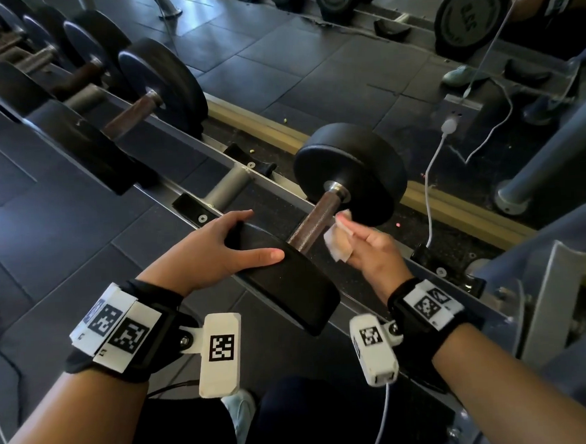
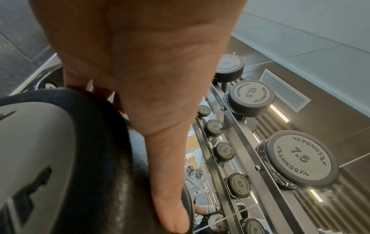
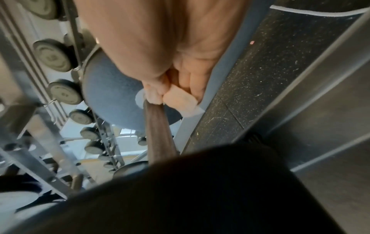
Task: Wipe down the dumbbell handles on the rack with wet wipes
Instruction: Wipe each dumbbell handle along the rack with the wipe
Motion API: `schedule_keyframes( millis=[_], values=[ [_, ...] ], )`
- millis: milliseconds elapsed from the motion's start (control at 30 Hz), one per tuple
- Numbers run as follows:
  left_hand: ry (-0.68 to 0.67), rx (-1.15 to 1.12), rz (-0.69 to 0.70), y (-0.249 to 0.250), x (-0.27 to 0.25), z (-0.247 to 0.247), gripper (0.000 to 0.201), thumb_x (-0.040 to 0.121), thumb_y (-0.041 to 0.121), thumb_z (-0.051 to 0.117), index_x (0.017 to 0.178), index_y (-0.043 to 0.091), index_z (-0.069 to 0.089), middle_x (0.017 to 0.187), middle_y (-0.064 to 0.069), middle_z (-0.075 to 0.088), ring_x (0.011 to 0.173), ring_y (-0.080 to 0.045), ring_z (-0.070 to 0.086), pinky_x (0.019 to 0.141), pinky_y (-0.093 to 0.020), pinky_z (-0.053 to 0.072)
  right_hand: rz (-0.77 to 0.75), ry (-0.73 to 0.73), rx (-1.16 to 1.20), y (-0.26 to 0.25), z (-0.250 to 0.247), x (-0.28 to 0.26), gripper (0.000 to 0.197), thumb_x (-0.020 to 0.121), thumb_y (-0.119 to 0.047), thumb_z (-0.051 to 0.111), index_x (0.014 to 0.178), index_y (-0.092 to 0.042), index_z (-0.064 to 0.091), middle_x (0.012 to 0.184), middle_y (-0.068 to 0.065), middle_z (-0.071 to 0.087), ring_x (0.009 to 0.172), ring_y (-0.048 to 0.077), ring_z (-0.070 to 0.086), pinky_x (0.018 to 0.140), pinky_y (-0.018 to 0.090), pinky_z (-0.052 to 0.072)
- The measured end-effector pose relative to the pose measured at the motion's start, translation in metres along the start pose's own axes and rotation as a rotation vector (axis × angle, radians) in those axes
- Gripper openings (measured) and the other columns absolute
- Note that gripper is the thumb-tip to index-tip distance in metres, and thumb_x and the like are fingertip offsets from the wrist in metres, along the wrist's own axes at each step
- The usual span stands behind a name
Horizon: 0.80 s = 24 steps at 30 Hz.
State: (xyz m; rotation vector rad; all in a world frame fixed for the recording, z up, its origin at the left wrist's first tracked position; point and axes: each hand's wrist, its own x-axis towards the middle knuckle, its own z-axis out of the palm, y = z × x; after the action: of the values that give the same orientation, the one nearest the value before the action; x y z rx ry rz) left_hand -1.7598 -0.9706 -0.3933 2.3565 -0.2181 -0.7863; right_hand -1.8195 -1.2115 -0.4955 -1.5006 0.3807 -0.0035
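My right fingers [image 1: 348, 226] pinch a folded wipe [image 1: 337, 244] — thumb on one side, the others curled behind it — and press its top edge against the handle [image 1: 314, 222] close to the far head [image 1: 350, 170]. The right wrist view shows the same: wipe [image 3: 180, 101] bunched in the fingertips, touching the end of the handle [image 3: 158, 131] where it meets the far head [image 3: 108, 95]. Behind that the right hand [image 1: 369, 251] tilts up, palm turned left, wrist bent and forearm running back toward me.

My left fingers [image 1: 236, 218] are spread wide and nearly straight, draped over the near head [image 1: 288, 284]; the thumb [image 1: 263, 256] lies flat along its rim. From the left wrist the thumb [image 2: 170, 190] rests on the dark edge of that head [image 2: 100, 158], fingertips hooked just over the far side. The left hand [image 1: 214, 250] sits palm down, forearm angled in from the lower left.

The dumbbell lies across the rack [image 1: 166, 191] rails, at the near end of a row — other dumbbells [image 1: 139, 94] stand further up to the left.
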Motion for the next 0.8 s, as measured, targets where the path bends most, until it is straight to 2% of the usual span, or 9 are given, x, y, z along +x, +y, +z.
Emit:
schedule_keyframes(
  millis=[67,167,267,367,433,600,667,733,800],
  values=[
    [-0.001,0.0,-0.007,0.001,0.0,0.0,0.113,0.048,0.077,0.065,0.149,0.043,0.029,0.144,0.003,0.045,0.114,-0.012,0.045,0.105,-0.035,0.035,-0.002,0.055,-0.05,-0.001,0.003,0.011,0.033,0.102,-0.02,0.048,0.126,-0.036,0.062,0.129,-0.003,0.062,0.121,0.015,0.057,0.109,0.04,0.043],
    [0.01,0.004,-0.002,0.0,0.0,0.0,0.114,0.047,0.077,0.065,0.149,0.042,0.029,0.144,0.003,0.046,0.12,-0.016,0.048,0.107,-0.036,0.036,0.031,0.045,-0.037,0.005,0.02,0.012,0.039,0.104,-0.022,0.042,0.141,-0.03,0.049,0.136,-0.002,0.056,0.122,0.012,0.054,0.11,0.039,0.041],
    [-0.001,-0.003,0.0,0.0,0.0,0.0,0.114,0.047,0.076,0.066,0.149,0.042,0.029,0.145,0.002,0.044,0.123,-0.017,0.048,0.107,-0.037,0.036,-0.017,-0.103,-0.176,0.017,0.021,-0.008,0.036,0.103,-0.032,0.042,0.136,-0.038,0.053,0.129,-0.018,0.06,0.121,-0.003,0.052,0.11,0.029,0.037],
    [-0.012,-0.014,0.009,0.0,0.001,-0.001,0.115,0.046,0.075,0.065,0.15,0.041,0.028,0.145,0.002,0.044,0.118,-0.015,0.047,0.106,-0.037,0.037,0.009,-0.262,-0.226,0.018,0.011,-0.017,0.027,0.1,-0.039,0.045,0.118,-0.051,0.06,0.117,-0.029,0.064,0.118,-0.008,0.054,0.097,0.015,0.044],
    [-0.011,-0.017,0.014,-0.001,0.001,-0.001,0.114,0.048,0.075,0.066,0.15,0.041,0.028,0.145,0.002,0.044,0.115,-0.013,0.046,0.105,-0.035,0.037,0.02,-0.125,-0.239,0.014,0.006,-0.01,0.022,0.102,-0.032,0.045,0.107,-0.042,0.064,0.107,-0.017,0.069,0.113,0.008,0.062,0.088,0.022,0.048],
    [-0.005,-0.007,0.023,-0.001,0.0,0.001,0.113,0.049,0.076,0.064,0.15,0.041,0.027,0.148,0.003,0.041,0.12,-0.013,0.045,0.105,-0.033,0.035,0.048,0.034,-0.266,0.001,0.01,0.017,0.018,0.103,-0.022,0.044,0.105,-0.023,0.062,0.113,0.011,0.065,0.11,0.023,0.061,0.104,0.048,0.044],
    [0.003,0.0,0.021,-0.001,0.0,0.001,0.113,0.05,0.076,0.064,0.151,0.041,0.027,0.15,0.003,0.04,0.13,-0.017,0.043,0.106,-0.034,0.034,0.027,0.028,-0.212,0.0,0.016,0.015,0.02,0.102,-0.02,0.045,0.1,-0.023,0.064,0.107,0.005,0.069,0.104,0.015,0.064,0.099,0.042,0.049],
    [0.001,-0.001,0.015,-0.001,0.0,0.001,0.112,0.051,0.074,0.064,0.151,0.041,0.027,0.151,0.003,0.038,0.133,-0.018,0.04,0.106,-0.034,0.033,-0.011,0.017,-0.239,0.006,0.021,0.002,0.024,0.101,-0.022,0.046,0.091,-0.029,0.066,0.091,-0.013,0.071,0.087,-0.003,0.065,0.08,0.02,0.051],
    [-0.004,-0.006,0.012,-0.001,0.001,0.001,0.111,0.052,0.072,0.065,0.151,0.04,0.027,0.151,0.002,0.037,0.133,-0.019,0.041,0.105,-0.034,0.034,-0.026,-0.068,-0.311,0.013,0.022,-0.013,0.024,0.101,-0.025,0.046,0.097,-0.03,0.069,0.086,-0.02,0.071,0.081,-0.008,0.065,0.067,0.009,0.046]
  ],
)
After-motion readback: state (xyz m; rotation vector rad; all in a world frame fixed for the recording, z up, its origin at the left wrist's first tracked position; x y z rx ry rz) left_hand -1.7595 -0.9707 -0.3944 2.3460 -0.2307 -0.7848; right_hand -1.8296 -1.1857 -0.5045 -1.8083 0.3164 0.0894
